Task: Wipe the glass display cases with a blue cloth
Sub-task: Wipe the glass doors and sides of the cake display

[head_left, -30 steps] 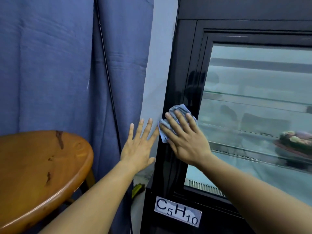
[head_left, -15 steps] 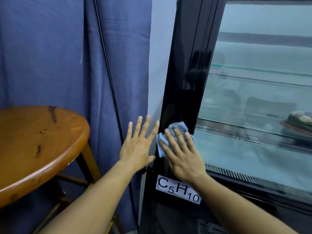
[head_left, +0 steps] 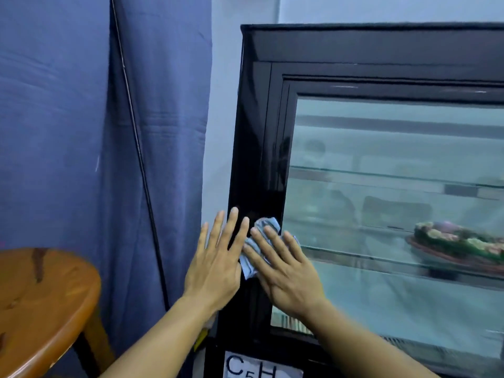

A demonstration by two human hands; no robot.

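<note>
My right hand [head_left: 286, 271] lies flat with straight fingers, pressing the crumpled light-blue cloth [head_left: 268, 225] against the glossy black left post of the glass display case [head_left: 253, 159], just left of the glass pane [head_left: 381, 145]. My left hand [head_left: 215, 268] is spread flat and holds nothing. It lies over the post's left edge, just beside the cloth.

Further left hang a dark blue curtain [head_left: 68, 132] and a thin black cable [head_left: 136, 148]. A round brown wooden stool [head_left: 41, 296] stands near left. Behind the glass, a decorated cake [head_left: 458, 242] sits on a shelf at far right.
</note>
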